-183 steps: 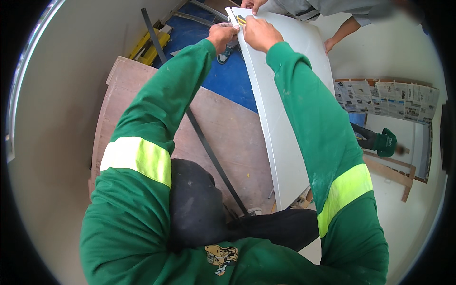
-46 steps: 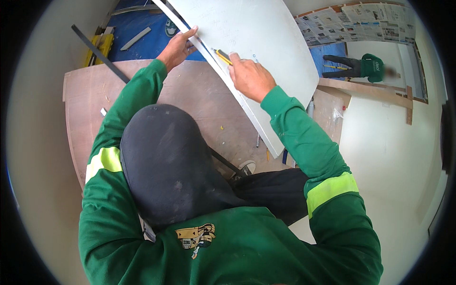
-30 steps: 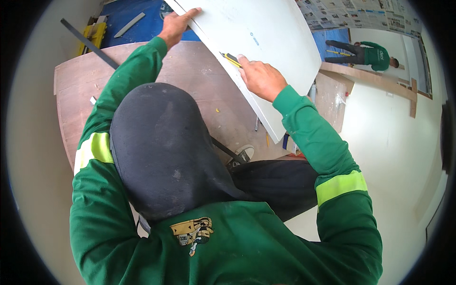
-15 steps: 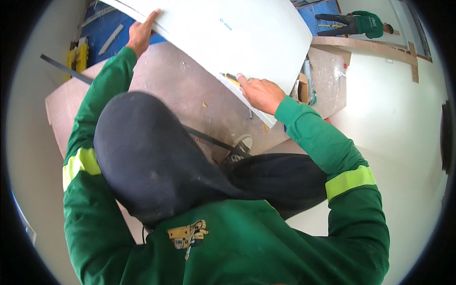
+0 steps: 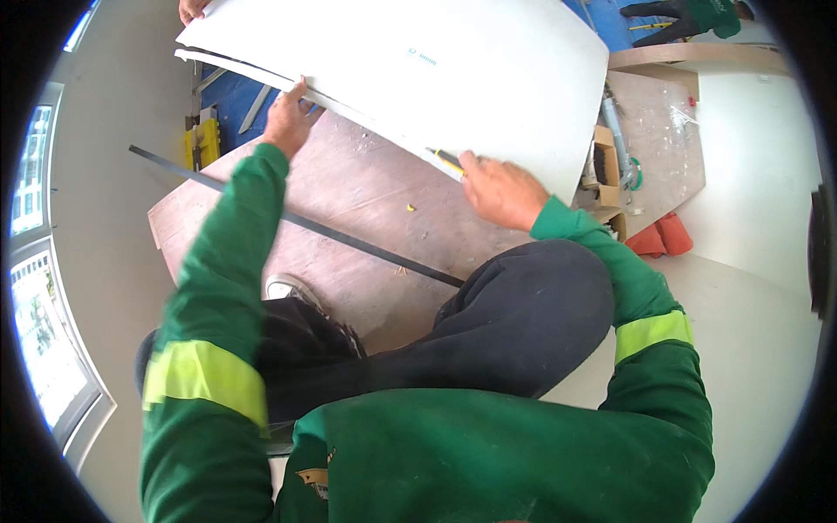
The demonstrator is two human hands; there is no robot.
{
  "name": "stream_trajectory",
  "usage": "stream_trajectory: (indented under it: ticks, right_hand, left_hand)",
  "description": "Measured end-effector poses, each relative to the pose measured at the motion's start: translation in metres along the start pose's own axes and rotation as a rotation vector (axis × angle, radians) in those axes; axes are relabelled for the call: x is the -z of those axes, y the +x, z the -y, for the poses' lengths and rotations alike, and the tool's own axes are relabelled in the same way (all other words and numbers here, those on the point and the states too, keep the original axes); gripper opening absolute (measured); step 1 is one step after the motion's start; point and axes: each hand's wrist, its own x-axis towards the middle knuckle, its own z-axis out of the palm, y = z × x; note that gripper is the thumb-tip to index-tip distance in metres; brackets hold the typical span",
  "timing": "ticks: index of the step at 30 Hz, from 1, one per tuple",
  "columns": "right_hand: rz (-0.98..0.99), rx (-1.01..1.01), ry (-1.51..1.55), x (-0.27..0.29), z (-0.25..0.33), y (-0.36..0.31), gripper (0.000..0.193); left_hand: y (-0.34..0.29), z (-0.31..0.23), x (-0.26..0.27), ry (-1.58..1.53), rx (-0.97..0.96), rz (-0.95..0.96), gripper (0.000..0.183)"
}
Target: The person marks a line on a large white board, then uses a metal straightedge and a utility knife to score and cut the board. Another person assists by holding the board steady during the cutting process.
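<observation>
A large white board (image 5: 392,61) spans the far middle of the view. Along its near left edge a narrow white strip (image 5: 228,64) is split off by a dark gap, which thins toward the middle. My left hand (image 5: 290,120) grips this strip near the gap's right part, with the fingers curled over it. My right hand (image 5: 501,192) is closed round a yellow and black utility knife (image 5: 450,161); its tip lies at the board's near edge. Another person's hand (image 5: 192,9) touches the board's far left corner.
A long dark metal bar (image 5: 349,240) lies across the brownish floor panel (image 5: 349,183) before me. Cardboard boxes (image 5: 605,166) stand right of the board, near a red-orange item (image 5: 660,235). A yellow case (image 5: 202,142) is at left. Another person (image 5: 697,16) stands far right.
My left hand has moved right along the board's edge, and a gap now shows there. My right knee is now raised instead of the left. Another person's hand has come into view at the corner.
</observation>
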Motion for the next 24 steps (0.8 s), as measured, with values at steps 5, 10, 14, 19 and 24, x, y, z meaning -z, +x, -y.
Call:
stream_trajectory:
  ticks: [5, 10, 14, 19, 24]
  right_hand:
    - [0.069, 0.018, -0.001, 0.038, 0.007, -0.006, 0.026]
    - [-0.03, 0.077, 0.03, 0.057, 0.018, -0.001, 0.027]
    - [-0.055, 0.071, 0.013, 0.033, 0.023, 0.028, 0.028]
    - [-0.067, 0.093, -0.085, 0.014, 0.013, 0.041, 0.027]
    - [-0.092, 0.161, -0.192, 0.009, 0.013, 0.04, 0.027]
  left_hand:
    - [-0.008, 0.052, -0.015, -0.324, -0.202, -0.131, 0.036]
    - [-0.014, 0.063, -0.019, -0.527, -0.203, -0.179, 0.05]
    - [-0.019, 0.067, -0.04, -0.448, -0.26, -0.055, 0.063]
    - [-0.026, 0.067, -0.078, -0.208, -0.284, -0.385, 0.077]
    - [-0.019, 0.063, -0.096, -0.038, -0.329, -0.669, 0.06]
